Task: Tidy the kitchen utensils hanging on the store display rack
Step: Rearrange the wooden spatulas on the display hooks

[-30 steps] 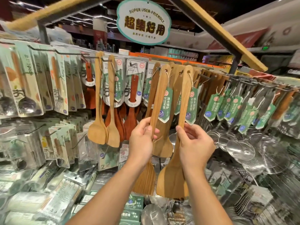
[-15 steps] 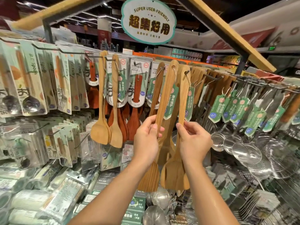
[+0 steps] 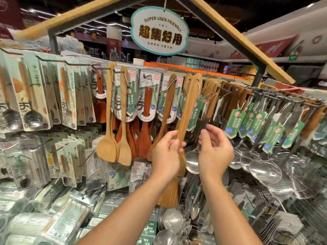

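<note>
left hand (image 3: 165, 157) was closed round the handle of a light wooden spatula (image 3: 184, 124), thumb across the front. the spatula hung upright from a hook on the rack (image 3: 265, 97), mid-row, its blade (image 3: 170, 191) below the wrist. right hand (image 3: 215, 150) was just beside it, fingers loosely curled and parted, gripping nothing, close to a steel spoon (image 3: 192, 160). two paler spatulas (image 3: 115, 149) hung to the left. oval sign (image 3: 159, 31) overhead.
</note>
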